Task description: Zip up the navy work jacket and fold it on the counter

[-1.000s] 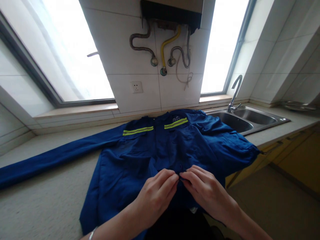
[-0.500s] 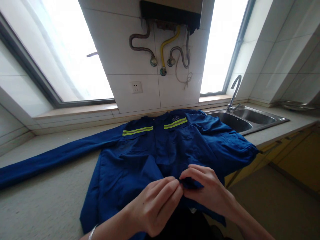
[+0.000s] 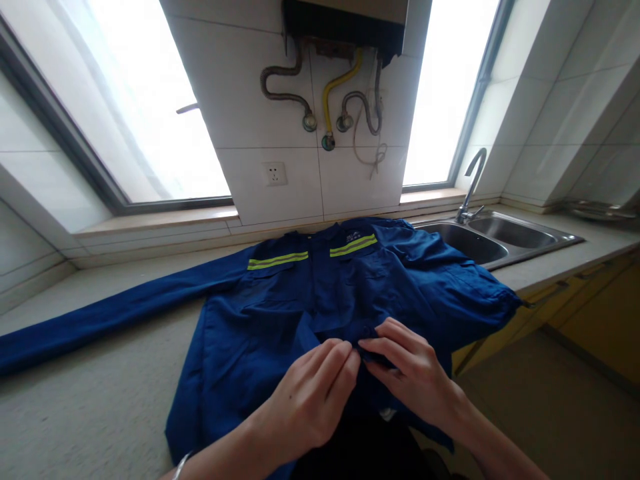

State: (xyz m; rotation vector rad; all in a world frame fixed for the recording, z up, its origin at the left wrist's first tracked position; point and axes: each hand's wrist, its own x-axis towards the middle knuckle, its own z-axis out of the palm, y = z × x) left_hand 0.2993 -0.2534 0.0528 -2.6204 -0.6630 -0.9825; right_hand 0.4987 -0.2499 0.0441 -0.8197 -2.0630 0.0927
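Observation:
A blue work jacket (image 3: 260,313) with yellow-green reflective stripes lies face up on the stone counter (image 3: 90,400). One sleeve stretches far to the left; the other is folded over the body on the right. My left hand (image 3: 310,393) and my right hand (image 3: 410,380) meet at the jacket's front placket near the lower hem. Both hands have fingers pinched on the fabric edge there. The fingertips nearly touch each other.
A steel double sink (image 3: 495,240) with a curved tap (image 3: 470,183) sits at the back right. Behind the jacket are a tiled wall with a socket (image 3: 274,174), hoses under a heater, and two bright windows. Yellow cabinet fronts (image 3: 595,313) drop to the floor on the right.
Both hands stay at the placket. They dipped slightly toward me half a second ago, lifting a fold of fabric, and have now returned up the placket with the fabric flatter.

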